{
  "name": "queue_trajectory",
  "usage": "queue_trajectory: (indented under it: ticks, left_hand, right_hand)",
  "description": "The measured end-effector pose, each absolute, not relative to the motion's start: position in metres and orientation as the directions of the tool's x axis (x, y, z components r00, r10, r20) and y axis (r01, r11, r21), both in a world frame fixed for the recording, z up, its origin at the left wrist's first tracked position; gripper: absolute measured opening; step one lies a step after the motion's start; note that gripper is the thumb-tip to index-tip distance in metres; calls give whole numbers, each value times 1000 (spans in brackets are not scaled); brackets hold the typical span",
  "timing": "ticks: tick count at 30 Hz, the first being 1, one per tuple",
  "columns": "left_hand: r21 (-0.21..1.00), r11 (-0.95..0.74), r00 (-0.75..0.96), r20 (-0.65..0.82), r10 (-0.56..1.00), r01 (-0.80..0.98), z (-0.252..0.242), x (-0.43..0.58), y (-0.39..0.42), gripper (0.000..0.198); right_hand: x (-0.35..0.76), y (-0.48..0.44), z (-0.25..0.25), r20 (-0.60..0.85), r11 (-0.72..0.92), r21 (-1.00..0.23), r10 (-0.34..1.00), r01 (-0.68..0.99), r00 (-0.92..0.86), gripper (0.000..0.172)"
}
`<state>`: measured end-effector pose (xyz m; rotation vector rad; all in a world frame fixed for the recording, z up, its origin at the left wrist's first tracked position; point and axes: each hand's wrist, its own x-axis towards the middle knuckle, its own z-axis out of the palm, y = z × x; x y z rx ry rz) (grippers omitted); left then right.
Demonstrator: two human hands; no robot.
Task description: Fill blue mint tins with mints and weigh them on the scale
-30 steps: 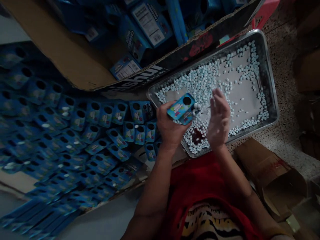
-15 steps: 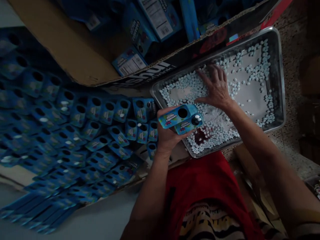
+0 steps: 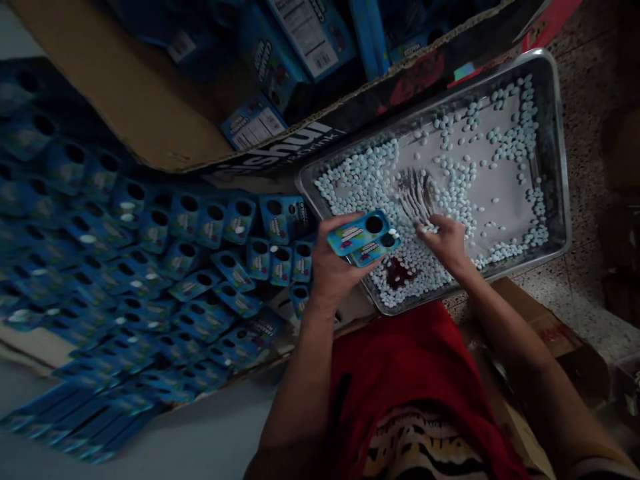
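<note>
The left grip [image 3: 327,277], clamped on two boxes [image 3: 350,233], pointed their holed ends [image 3: 374,224] toward the right grip [image 3: 449,245], of unclear closure, over pellets [image 3: 360,170].

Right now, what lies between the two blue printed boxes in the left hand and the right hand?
In the head view, small pale-blue oval pieces in the metal tray lie between the held boxes and the right hand.
</note>
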<state>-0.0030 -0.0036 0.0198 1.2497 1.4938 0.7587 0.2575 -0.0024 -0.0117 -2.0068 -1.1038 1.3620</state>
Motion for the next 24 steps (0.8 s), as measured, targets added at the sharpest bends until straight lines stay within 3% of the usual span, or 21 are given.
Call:
queue_trajectory:
  ticks: [3,5,7,12,19,24]
  left_hand:
    - [853,194,99,-273,957,486,34,3,6,74]
    - [801,161,146,-295,944,577,42,4,11,76]
    - [784,128,209,-314,926,608,48,6,13,77]
    - [769,11,333,-290,897,639,56,15,14,73]
    - [778,-116,384,-169,908,617,44,23,8,69]
    - [804,-121,332,-99,938,582,35,22,5,69]
  right_hand:
    - [258,-2,15,-724,-689,-683,682,-242,101,48]
    - [254,3,37,-725,-609,-576,689,-546,-4,45]
    - [246,12,57,-641,-475,-549,767,-688,-19,38]
    - [215,36,86,-406,-231,-731,904,-643,137,37]
    - [202,38,76,-270,-150,-817,953,-557,140,39]
    - [202,32,77,-269,-162,-856,950,-490,157,53]
